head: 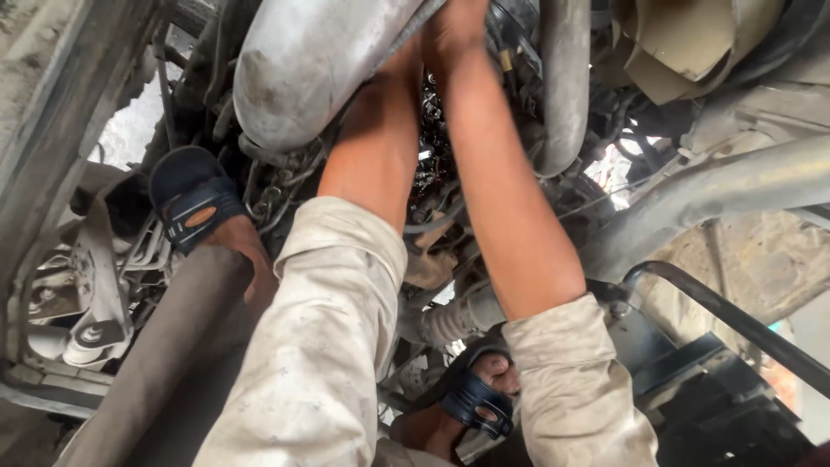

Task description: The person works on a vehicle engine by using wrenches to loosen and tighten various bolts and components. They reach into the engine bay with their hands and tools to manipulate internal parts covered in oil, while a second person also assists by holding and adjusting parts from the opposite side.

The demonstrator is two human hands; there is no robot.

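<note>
Both my arms reach up into the underside of a vehicle's engine bay. My left forearm (372, 156) runs behind a large dusty grey pipe (303, 60), and that pipe hides the hand. My right hand (454, 30) is at the top, pressed in among dark oily hoses and fittings (432, 164). Its fingers are mostly hidden, so I cannot tell what it holds. Dirty pale sleeves (328, 329) are rolled up to both elbows.
A second grey pipe (566, 86) curves down on the right beside a thick tube (735, 186) and a black bar (735, 316). Feet in dark blue sandals rest at the left (194, 203) and at the bottom centre (475, 399). A grey frame beam (52, 130) lines the left.
</note>
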